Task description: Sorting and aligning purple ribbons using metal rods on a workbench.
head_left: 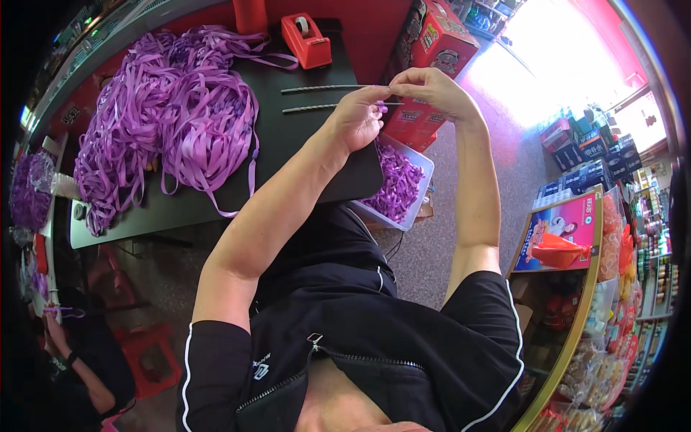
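Observation:
Two thin twisted metal rods (309,109) lie side by side, reaching over the right edge of the dark table. My left hand (358,119) is closed across them near their right ends, its fingers curled. A small purple piece (381,107), seemingly ribbon, shows at those fingers. My right hand (435,92) meets the left fingertips in a pinch near the upper rod's end; what it pinches is too small to make out. To the left, a big tangled heap of purple lanyard straps (173,122) covers much of the table.
A red tape dispenser (307,43) stands at the table's far edge. Below my hands, a pale plastic bin (414,216) holds purple ribbon pieces. Red cartons (435,36) stand beyond. A glass-sided display case (561,288) is at right. Another person's hand (56,335) shows at lower left, near a red stool (147,360).

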Demonstrator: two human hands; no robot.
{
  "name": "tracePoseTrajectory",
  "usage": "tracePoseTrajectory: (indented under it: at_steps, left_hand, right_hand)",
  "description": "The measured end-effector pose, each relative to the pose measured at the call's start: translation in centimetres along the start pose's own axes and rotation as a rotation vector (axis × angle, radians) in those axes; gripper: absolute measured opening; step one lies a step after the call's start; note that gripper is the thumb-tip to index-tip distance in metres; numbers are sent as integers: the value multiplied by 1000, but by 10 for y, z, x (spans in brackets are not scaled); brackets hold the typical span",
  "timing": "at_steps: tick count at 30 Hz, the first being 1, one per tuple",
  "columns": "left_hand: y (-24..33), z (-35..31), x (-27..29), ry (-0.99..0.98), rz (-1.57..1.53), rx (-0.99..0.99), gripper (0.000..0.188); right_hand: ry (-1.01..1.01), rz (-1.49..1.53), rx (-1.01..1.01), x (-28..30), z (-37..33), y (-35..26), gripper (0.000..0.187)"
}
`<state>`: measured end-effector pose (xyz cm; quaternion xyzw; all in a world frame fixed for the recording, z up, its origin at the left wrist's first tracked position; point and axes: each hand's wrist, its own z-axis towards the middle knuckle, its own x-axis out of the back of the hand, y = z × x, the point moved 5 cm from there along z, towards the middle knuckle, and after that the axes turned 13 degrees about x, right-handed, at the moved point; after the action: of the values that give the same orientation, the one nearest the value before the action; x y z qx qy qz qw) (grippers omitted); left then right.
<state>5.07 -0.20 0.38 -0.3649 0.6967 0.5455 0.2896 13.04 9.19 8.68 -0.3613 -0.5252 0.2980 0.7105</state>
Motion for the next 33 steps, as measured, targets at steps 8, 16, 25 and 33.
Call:
tracePoseTrajectory:
  at_steps: [8, 16, 25, 33]
  left_hand:
    - [2, 2, 1, -9, -34, -5, 69]
    - [4, -5, -1, -30, -200, -2, 65]
    - [6, -6, -1, -37, -177, -23, 71]
    - [6, -4, 1, -21, -164, -34, 69]
  right_hand:
    - [49, 47, -1, 5, 6, 19, 22]
    - [-23, 5, -130, -3, 33, 84, 25]
    - [-89, -172, -239, -7, 48, 90, 24]
    - [-58, -437, -165, -5, 52, 90, 36]
